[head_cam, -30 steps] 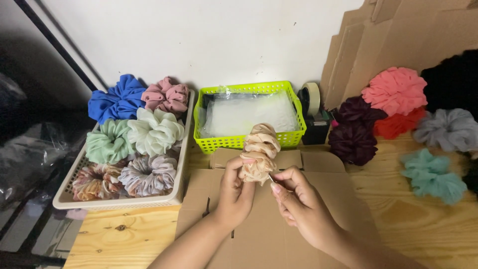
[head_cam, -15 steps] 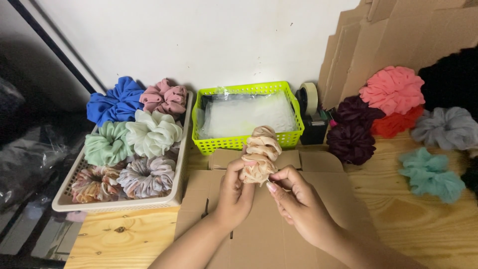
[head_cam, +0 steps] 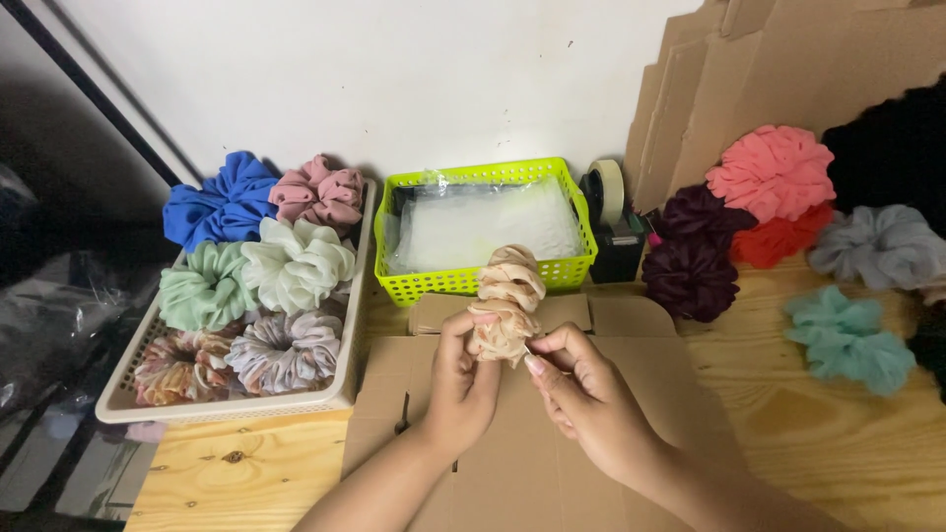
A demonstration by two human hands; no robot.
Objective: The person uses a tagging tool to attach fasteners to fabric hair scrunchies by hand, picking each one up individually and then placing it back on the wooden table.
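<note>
Left hand (head_cam: pixel 461 379) pinched beige scrunchie (head_cam: pixel 506 305) upright for inspection; right hand (head_cam: pixel 581 394) fingertips closed on lower edge, over flattened cardboard box (head_cam: pixel 552 473), green basket (head_cam: pixel 414 286) behind

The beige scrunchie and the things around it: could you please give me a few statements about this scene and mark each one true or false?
1. Both hands, left hand and right hand, hold the beige scrunchie. True.
2. The green basket is full of scrunchies. False: it holds clear plastic bags.
3. A blue scrunchie lies at the far end of the beige tray. True.
4. The tape dispenser stands left of the beige tray. False: it stands right of the green basket.
5. The teal scrunchie lies on the wooden table. True.
</note>
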